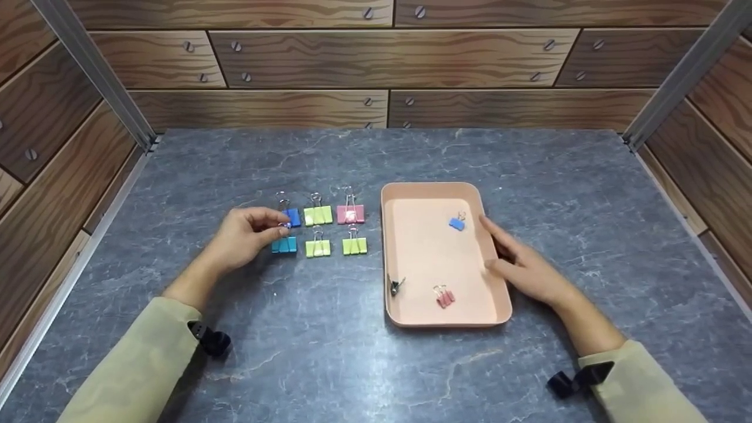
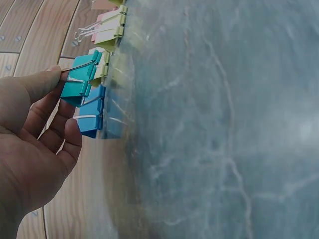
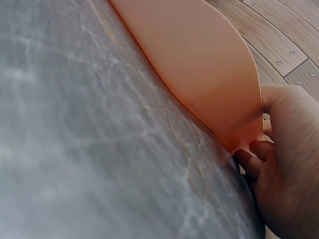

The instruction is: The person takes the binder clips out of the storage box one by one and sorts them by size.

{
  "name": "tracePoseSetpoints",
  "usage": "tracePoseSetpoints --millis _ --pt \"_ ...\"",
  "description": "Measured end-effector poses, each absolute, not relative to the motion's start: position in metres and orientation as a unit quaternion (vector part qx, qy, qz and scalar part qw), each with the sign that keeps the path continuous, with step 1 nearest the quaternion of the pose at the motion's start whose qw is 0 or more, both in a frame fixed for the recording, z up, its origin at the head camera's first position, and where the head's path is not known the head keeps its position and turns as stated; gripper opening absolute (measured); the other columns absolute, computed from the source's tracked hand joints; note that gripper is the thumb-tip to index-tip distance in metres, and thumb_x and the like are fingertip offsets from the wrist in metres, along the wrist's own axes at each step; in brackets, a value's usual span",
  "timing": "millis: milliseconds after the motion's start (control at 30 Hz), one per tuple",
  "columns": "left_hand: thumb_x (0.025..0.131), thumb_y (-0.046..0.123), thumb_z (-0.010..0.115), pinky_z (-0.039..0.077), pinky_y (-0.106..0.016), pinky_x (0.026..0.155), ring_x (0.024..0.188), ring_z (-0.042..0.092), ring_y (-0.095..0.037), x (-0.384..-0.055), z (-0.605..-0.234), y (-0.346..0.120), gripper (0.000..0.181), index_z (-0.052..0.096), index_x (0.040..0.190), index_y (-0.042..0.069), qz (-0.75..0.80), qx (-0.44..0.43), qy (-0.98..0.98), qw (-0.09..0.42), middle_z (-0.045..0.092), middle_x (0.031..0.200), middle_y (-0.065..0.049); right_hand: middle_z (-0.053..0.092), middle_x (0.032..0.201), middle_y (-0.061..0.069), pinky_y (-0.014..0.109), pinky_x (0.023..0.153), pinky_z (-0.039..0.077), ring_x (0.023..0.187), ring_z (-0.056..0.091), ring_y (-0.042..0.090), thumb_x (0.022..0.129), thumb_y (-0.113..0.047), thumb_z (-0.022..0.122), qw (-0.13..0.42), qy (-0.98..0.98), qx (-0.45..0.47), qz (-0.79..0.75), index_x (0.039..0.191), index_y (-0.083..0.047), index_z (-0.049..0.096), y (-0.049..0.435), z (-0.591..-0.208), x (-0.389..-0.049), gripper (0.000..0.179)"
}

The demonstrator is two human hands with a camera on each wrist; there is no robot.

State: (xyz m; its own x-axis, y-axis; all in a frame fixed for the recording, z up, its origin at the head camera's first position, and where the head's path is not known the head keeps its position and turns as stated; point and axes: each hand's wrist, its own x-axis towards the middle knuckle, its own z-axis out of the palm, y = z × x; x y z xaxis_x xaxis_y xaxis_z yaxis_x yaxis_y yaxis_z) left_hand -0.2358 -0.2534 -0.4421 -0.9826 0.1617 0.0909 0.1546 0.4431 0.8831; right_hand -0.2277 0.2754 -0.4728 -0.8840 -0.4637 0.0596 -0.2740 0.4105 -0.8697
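My left hand (image 1: 244, 238) pinches the wire handle of a teal binder clip (image 1: 284, 245) between thumb and fingers. The clip's body (image 2: 79, 82) is at the table surface; whether it touches the table I cannot tell. Just behind it stands a blue binder clip (image 1: 294, 217), partly hidden by my fingertips. My right hand (image 1: 529, 270) grips the right wall of a peach tray (image 1: 429, 247), thumb over the rim and fingers against the outside. Inside the tray lie a small blue clip (image 1: 457, 224), pink clips (image 1: 445, 296) and a dark clip (image 1: 395, 287) by the left wall.
Right of the teal and blue clips, lime clips (image 1: 318, 215) and a pink clip (image 1: 351, 214) stand in two rows, handles up. The tray sits to their right on the grey marbled table (image 1: 329, 364). Wood-patterned panels (image 1: 388, 59) enclose the table's back and sides.
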Motion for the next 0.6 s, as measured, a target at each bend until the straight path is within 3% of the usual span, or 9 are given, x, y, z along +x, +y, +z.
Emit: tracePoseSetpoints --millis 600 --pt "0.097 0.005 0.077 0.051 -0.02 0.071 0.084 0.063 -0.011 -0.2332 -0.4504 -0.2555 0.018 0.078 0.113 -0.003 0.523 0.087 0.848 0.019 0.078 0.104 -0.014 0.022 0.173 0.018 0.009 0.112 0.027 0.155 0.029 0.039 0.105 -0.009 0.062 0.095 0.838 -0.223 -0.489 0.17 -0.018 0.025 0.2746 -0.4716 -0.2272 0.075"
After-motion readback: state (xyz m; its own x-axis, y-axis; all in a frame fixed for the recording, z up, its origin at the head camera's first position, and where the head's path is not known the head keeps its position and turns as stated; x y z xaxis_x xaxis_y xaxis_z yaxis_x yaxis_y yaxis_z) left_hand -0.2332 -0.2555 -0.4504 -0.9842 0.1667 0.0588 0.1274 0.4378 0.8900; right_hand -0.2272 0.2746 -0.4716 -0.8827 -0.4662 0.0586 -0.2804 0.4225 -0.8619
